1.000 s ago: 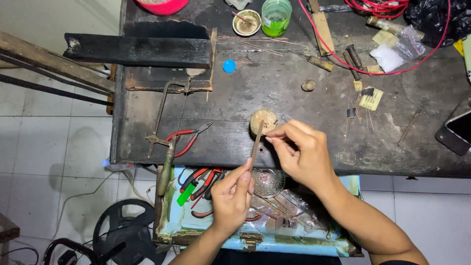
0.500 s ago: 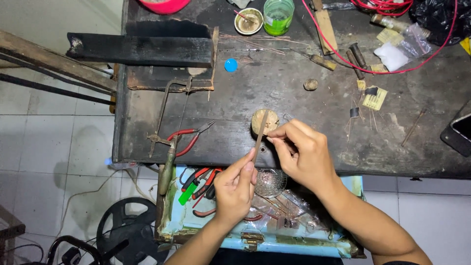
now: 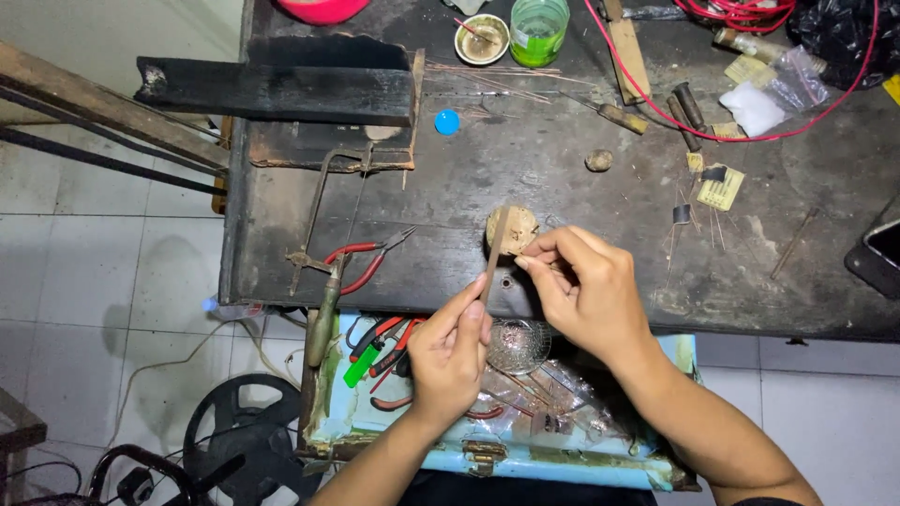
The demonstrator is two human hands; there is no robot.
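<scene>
The left hand (image 3: 448, 356) pinches the bottom of a thin, flat, brown stick (image 3: 494, 251). It looks light, stiff, and easy to snap. The right hand (image 3: 586, 286), at 3 o'clock from it, pinches something tiny. Both sit over the dark wooden table (image 3: 562, 187).

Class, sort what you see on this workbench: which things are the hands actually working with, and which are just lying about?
In use:
left hand
right hand
thin flat brownish strip, pinched by the left hand
small piece at the right hand's fingertips, too small to identify

Lying about:
red-handled pliers
green translucent cup
small blue round cap
red wire
</scene>
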